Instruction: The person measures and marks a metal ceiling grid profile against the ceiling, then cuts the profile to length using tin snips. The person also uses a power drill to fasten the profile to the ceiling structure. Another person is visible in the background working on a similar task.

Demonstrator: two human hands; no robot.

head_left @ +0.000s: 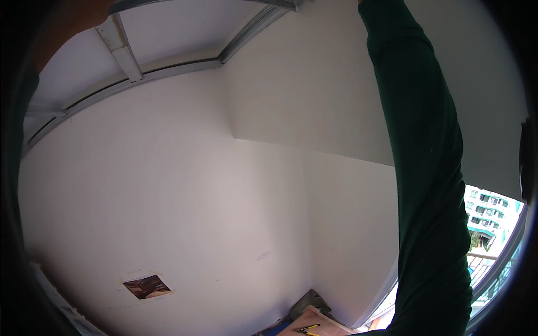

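Both my arms reach up past the upper edge. My left hand (75, 19) shows only in part, at the upper left; its fingers are cut off or hidden. It is nearest to a grey metal channel (131, 4) running along the top; whether it grips the channel I cannot tell. My right arm, in a dark green sleeve (423, 140), rises on the right. Beyond its cuff only a sliver of skin shows, and the right hand lies outside the view. Overhead, a metal ceiling frame has a wall track (182, 71) and a stained crossbar (120, 47).
Pale walls (168, 185) meet in a corner ahead, with a boxed-out section (302, 106) above. A small picture (147, 287) is on the wall. Below stands a wooden board (308, 323) with a yellow-and-black tool (308, 330). At right, a window opening (487, 224) shows a building outside.
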